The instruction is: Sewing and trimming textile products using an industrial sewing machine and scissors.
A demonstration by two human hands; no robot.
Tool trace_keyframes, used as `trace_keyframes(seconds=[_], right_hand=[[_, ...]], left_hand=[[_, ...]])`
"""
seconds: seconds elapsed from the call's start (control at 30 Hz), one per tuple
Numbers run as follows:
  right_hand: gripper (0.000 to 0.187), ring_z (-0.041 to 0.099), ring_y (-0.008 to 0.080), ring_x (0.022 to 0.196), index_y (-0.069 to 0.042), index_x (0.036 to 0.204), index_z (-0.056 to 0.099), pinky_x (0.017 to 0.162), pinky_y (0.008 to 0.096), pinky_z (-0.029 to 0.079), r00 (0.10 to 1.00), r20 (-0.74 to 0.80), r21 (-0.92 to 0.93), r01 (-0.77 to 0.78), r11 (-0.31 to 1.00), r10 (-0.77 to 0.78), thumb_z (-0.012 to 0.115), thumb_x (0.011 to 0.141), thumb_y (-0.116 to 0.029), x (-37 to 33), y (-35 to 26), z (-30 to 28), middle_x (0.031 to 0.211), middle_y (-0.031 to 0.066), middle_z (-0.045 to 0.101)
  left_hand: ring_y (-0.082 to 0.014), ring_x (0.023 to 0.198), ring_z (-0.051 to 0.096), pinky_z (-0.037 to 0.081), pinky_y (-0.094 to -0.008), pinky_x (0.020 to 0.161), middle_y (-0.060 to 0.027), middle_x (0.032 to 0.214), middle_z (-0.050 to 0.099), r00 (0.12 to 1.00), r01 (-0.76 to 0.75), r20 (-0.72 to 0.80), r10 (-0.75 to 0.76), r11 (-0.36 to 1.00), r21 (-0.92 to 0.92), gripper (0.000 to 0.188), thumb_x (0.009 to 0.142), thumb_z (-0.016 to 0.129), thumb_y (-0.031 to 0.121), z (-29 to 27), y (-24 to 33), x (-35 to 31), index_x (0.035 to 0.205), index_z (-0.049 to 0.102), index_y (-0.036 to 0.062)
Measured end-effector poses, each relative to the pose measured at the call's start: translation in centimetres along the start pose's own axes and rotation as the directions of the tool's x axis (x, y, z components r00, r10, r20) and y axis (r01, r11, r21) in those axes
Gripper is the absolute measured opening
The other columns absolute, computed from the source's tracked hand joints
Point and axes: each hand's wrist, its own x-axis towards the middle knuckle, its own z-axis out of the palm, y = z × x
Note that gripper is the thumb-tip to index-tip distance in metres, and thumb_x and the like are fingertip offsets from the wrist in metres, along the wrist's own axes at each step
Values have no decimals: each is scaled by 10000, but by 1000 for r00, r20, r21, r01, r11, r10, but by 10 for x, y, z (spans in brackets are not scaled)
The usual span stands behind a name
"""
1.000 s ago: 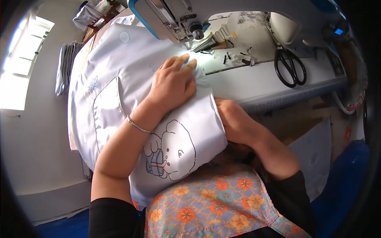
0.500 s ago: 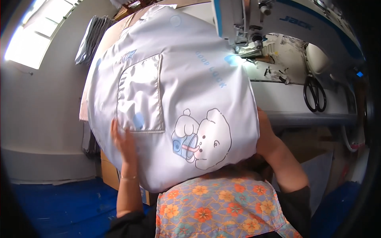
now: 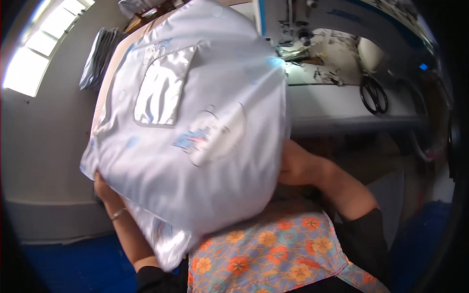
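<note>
A large white satiny cloth (image 3: 220, 185), printed with a cartoon animal and pale blue marks, spreads across the sewing table and hangs over its front edge. A shiny quilted-edged pocket patch (image 3: 159, 95) lies on its left half. My left hand (image 3: 101, 188) grips the cloth's left edge from below, its fingers mostly behind the fabric. A lower fold of the cloth droops beside that forearm. At the right edge my right hand (image 3: 295, 163), blurred, is curled around the cloth, its fingertips hidden behind it. The sewing machine's (image 3: 298, 27) lit needle area is beside the cloth's far right edge.
Black-handled scissors (image 3: 374, 95) lie on the table right of the machine's needle, near scattered thread scraps (image 3: 327, 75). A stack of grey folded cloth (image 3: 100, 58) hangs at the far left. My flowered apron (image 3: 273, 249) is close below the cloth.
My left hand has gone from lying on top of the cloth to its left edge, turning up a lower fold. The cloth's near part and my right hand have shifted left.
</note>
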Motion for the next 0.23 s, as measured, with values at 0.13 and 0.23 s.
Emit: trace_keyframes(seconds=[0.13,0.23], right_hand=[[412,658,262,1141,-61,1223,694,985,387,510,922,386,-179,71,981,3,618,821,-12,-23,6,-36,1251,128,686],[532,546,277,1331,-64,1337,641,1145,389,370,922,356,133,-209,969,150,644,808,-115,-40,11,-31,1438,137,589]], left_hand=[[-178,837,636,534,-330,782,-95,960,687,998,-51,3,60,818,573,438,981,607,321,2,13,53,1153,647,-80],[-386,1032,718,551,-423,879,-242,1233,695,987,134,-163,-16,-494,859,659,923,644,496,-2,43,101,1317,629,-32]])
